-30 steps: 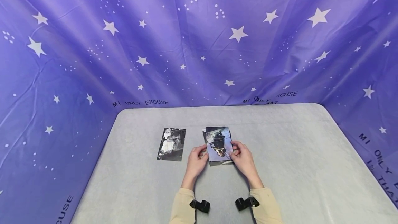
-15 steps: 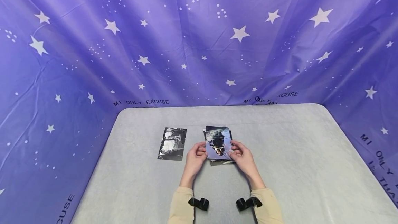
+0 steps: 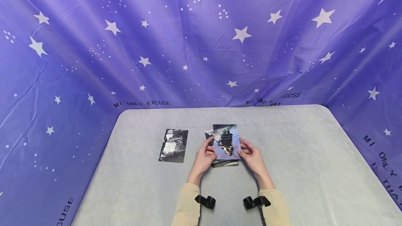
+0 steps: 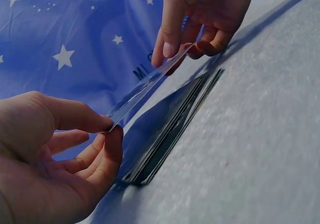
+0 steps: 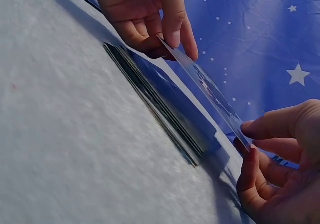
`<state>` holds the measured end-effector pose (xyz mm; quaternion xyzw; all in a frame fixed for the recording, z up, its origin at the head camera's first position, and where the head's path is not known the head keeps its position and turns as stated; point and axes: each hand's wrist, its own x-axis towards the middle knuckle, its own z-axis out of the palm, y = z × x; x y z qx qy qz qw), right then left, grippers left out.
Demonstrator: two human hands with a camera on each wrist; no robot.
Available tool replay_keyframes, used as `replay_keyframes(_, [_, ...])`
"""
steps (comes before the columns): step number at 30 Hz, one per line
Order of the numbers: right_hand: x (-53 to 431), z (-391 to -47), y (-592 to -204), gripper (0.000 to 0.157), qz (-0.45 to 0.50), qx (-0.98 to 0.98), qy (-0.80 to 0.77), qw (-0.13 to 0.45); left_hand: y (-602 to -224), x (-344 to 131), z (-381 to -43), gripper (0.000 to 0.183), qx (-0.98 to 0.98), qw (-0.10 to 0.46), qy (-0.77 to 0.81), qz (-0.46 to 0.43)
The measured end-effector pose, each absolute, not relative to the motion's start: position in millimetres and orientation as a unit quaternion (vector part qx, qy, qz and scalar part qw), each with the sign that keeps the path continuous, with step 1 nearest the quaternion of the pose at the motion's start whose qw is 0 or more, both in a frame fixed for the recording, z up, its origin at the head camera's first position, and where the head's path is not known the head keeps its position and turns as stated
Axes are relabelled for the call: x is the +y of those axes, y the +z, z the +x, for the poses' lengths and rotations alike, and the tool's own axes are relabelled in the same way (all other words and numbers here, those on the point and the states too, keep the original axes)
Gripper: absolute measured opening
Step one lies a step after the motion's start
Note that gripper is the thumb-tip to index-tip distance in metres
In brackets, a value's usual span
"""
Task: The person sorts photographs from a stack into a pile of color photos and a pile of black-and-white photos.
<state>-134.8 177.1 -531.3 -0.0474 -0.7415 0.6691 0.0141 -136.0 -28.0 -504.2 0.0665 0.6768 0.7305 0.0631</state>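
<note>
A glossy photo card (image 3: 226, 142) with a pale blue picture is held by both hands above a pile of similar cards. My left hand (image 3: 204, 156) pinches its left edge between thumb and fingers, and my right hand (image 3: 253, 155) pinches the right edge. Both wrist views show a gap between the held photo card (image 4: 150, 86) and the stack of cards (image 5: 155, 103) below it. That stack lies on the table with its edges slightly uneven; in the head view the raised card covers most of it.
Left of the stack, a single black-and-white photo card (image 3: 173, 145) lies flat on the grey table (image 3: 314, 156). Purple star-patterned curtains (image 3: 188, 44) hang behind the table and at both sides. A black wrist strap mount (image 3: 205, 201) sits on each sleeve.
Both hands have shifted right and slightly away from the body with the photo card, uncovering more of the stack's left side. The single card on the left stays put.
</note>
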Motion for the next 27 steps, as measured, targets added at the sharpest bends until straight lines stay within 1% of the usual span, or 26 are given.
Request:
replay_keyframes(7, [189.0, -136.5, -528.0, 0.055, -0.047, -0.749, 0.661, 0.014, -503.7, -18.3, -138.0, 0.065, 0.668, 0.077, 0.737, 0.072])
replay_keyframes(12, [196.1, -137.1, -529.5, 0.057, -0.034, -0.730, 0.682, 0.022, -504.7, -13.9, -140.4, 0.067, 0.657, 0.086, 0.746, 0.072])
replay_keyframes(17, [201.8, -135.9, -529.9, 0.060, -0.022, -0.709, 0.704, 0.015, -505.3, -11.0, -142.0, 0.069, 0.656, 0.097, 0.744, 0.076])
replay_keyframes(27, [217.7, -136.3, -529.8, 0.058, -0.003, -0.705, 0.709, 0.020, -507.6, 0.3, -143.7, 0.070, 0.650, 0.117, 0.745, 0.095])
